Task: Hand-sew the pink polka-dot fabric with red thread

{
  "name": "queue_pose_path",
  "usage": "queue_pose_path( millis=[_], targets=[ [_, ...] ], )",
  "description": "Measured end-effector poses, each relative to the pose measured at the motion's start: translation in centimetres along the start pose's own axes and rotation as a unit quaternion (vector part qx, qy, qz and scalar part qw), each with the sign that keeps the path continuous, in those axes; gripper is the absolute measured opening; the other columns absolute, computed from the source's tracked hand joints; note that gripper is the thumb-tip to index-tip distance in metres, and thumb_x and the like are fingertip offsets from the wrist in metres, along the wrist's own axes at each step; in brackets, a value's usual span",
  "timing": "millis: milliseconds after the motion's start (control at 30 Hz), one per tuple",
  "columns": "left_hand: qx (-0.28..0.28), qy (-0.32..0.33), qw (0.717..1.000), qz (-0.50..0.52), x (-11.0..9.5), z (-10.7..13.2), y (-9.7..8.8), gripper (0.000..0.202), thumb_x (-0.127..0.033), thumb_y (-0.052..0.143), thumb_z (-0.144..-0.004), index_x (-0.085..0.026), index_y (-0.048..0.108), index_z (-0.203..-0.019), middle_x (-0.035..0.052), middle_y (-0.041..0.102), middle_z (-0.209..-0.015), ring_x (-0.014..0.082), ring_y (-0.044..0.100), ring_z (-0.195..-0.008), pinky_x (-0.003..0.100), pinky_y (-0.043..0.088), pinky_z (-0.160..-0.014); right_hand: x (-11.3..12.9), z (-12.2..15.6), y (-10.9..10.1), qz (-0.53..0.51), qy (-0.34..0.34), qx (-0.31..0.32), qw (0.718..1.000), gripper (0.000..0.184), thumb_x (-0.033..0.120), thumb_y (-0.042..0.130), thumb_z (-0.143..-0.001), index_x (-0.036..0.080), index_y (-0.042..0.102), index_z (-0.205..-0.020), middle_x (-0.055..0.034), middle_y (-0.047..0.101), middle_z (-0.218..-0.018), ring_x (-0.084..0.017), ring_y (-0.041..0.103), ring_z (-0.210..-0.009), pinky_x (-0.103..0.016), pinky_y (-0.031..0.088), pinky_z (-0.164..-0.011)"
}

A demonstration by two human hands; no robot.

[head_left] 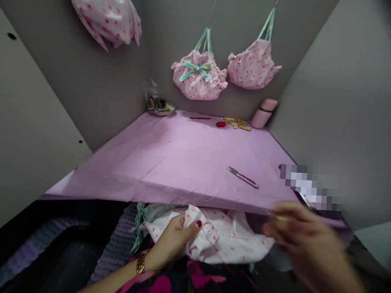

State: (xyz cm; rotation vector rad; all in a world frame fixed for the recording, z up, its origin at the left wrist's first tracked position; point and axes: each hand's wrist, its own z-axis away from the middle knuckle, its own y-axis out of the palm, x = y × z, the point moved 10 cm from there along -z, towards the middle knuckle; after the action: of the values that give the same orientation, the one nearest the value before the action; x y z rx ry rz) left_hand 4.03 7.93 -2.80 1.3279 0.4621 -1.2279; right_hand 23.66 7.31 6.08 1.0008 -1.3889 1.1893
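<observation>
My left hand (pixel 173 242) is closed on a piece of white cloth with pink dots (pixel 223 236), pinching its edge between thumb and fingers just below the table's front edge. A thin red thread runs across the cloth toward my right hand (pixel 305 246). That hand is smeared by motion at the lower right; its fingers look pinched together, and what they hold is too blurred to make out.
A lilac-covered table (pixel 181 163) fills the corner between grey walls. Small thread snips (pixel 243 177) lie on it at the right. At the back are a small basket (pixel 161 107), a red pen (pixel 199 118), a red spool (pixel 220 124) and a pink bottle (pixel 263 113). Two dotted bags (pixel 200 76) hang on the wall.
</observation>
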Motion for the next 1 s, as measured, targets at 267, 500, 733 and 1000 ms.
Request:
queue_pose_path(
  millis=[267, 500, 733, 1000],
  targets=[
    [-0.018, -0.006, 1.0, -0.024, 0.1, 0.0, -0.7, 0.022, -0.033, 0.062, -0.067, -0.012, 0.056, -0.07, -0.0001, 0.052, -0.061, 0.0084, 0.043, -0.051, 0.021, 0.031, -0.05, -4.1, 0.7, 12.1, 0.111, -0.012, 0.271, 0.956, 0.023, 0.029, 0.048, -0.078, 0.013, 0.05, -0.062, 0.0016, 0.042, -0.056, -0.01, 0.039, -0.053, -0.02, 0.03, -0.048],
    [-0.024, -0.002, 1.0, 0.006, 0.1, -0.3, -0.7, 0.023, -0.034, 0.063, -0.065, -0.011, 0.058, -0.069, -0.0004, 0.051, -0.06, 0.0076, 0.042, -0.05, 0.021, 0.031, -0.051, -3.7, 0.7, 11.0, 0.154, -0.041, 0.255, 0.954, 0.022, 0.031, 0.045, -0.081, 0.014, 0.049, -0.068, 0.0014, 0.043, -0.058, -0.011, 0.04, -0.053, -0.02, 0.03, -0.048],
    [-0.027, 0.0, 1.0, 0.0, -0.3, -0.2, -0.8, 0.022, -0.032, 0.063, -0.066, -0.011, 0.059, -0.071, 0.0016, 0.055, -0.065, 0.0091, 0.046, -0.054, 0.022, 0.034, -0.055, 0.3, 1.4, 9.4, 0.19, -0.15, 0.171, 0.955, 0.018, 0.026, 0.036, -0.087, 0.017, 0.049, -0.079, 0.0002, 0.05, -0.066, -0.013, 0.047, -0.06, -0.021, 0.034, -0.056],
    [-0.012, -0.002, 1.0, -0.004, -0.4, -0.1, -0.3, 0.023, -0.034, 0.062, -0.067, -0.012, 0.059, -0.07, 0.0005, 0.052, -0.06, 0.0095, 0.045, -0.053, 0.022, 0.033, -0.053, -0.8, 1.7, 10.9, 0.183, -0.144, 0.225, 0.946, 0.019, 0.021, 0.045, -0.084, 0.021, 0.062, -0.09, 0.0001, 0.064, -0.08, -0.013, 0.058, -0.072, -0.02, 0.04, -0.063]
  ],
)
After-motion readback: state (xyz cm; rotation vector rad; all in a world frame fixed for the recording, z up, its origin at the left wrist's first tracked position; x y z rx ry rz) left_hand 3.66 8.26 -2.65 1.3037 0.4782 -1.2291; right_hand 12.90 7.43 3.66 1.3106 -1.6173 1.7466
